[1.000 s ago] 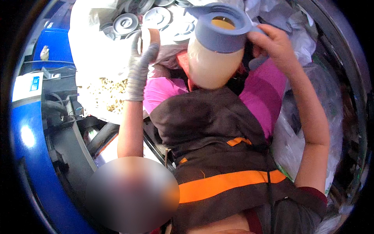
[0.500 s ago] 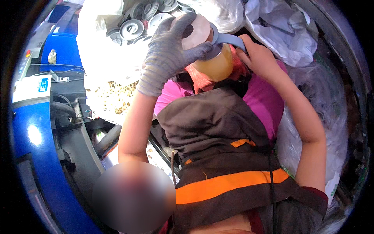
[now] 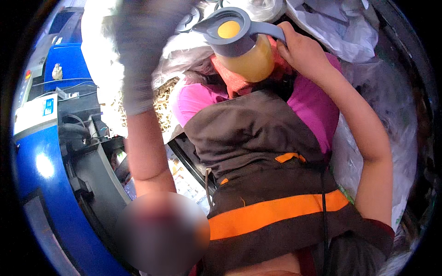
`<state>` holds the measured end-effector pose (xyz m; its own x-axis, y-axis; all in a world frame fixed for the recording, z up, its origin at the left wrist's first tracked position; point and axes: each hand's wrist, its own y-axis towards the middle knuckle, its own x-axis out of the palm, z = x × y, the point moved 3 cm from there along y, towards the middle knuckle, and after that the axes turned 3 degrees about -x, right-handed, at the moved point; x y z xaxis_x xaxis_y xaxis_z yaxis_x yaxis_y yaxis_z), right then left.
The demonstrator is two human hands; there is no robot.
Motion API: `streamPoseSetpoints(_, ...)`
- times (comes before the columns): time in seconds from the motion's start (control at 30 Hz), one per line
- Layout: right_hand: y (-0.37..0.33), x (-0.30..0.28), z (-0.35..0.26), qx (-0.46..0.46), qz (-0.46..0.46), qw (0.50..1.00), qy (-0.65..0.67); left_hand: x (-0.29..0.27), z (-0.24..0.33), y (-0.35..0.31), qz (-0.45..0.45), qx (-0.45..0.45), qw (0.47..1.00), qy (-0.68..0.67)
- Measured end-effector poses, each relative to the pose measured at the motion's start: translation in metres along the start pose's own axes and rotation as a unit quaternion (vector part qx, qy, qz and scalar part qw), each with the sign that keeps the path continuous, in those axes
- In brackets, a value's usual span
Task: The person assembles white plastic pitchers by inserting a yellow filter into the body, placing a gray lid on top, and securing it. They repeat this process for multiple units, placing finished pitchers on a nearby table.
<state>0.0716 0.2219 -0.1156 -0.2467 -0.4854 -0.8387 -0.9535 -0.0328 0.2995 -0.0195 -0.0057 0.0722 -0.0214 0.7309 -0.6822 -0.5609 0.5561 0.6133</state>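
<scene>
My right hand (image 3: 300, 51), bare, is closed round the grey handle of a pitcher (image 3: 248, 62). The pitcher has a grey spouted collar and a see-through, yellowish body. Its round top opening shows yellow inside, and the body is tilted above a red cloth (image 3: 222, 76) at my chest. At the upper left, my left hand (image 3: 146, 39), in a grey striped glove, is smeared by motion and apart from the pitcher. Its fingers run toward the upper edge, so what they hold, if anything, does not show. Grey round lids (image 3: 189, 19) lie behind, partly hidden by that hand.
A white plastic bag (image 3: 99, 60) surrounds the lids, with pale curly shavings (image 3: 163, 108) below it. Blue machine panels (image 3: 39, 156) and a black frame (image 3: 99, 177) run along the left. More crumpled plastic bags (image 3: 338, 32) lie at the right. I wear a dark apron (image 3: 258, 138).
My left hand has left the pitcher's top and swung up and left. The pale round disc it held there no longer shows. My right hand keeps the handle, and the pitcher's top is uncovered.
</scene>
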Motion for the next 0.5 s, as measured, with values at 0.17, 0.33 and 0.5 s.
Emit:
streamPoseSetpoints(0.17,-0.001,0.007,0.001,-0.006,-0.023,1.000,0.014,0.089,0.007,-0.033,-0.053,0.043,0.983,0.170)
streamPoseSetpoints(0.33,-0.004,0.002,0.015,-0.025,0.008,0.986,0.163,0.088,-0.026,-0.045,-0.034,-0.084,0.996,-0.008)
streamPoseSetpoints(0.5,-0.025,-0.029,0.031,0.148,0.079,0.908,0.384,0.092,-0.052,-0.086,0.021,-0.317,0.903,-0.289)
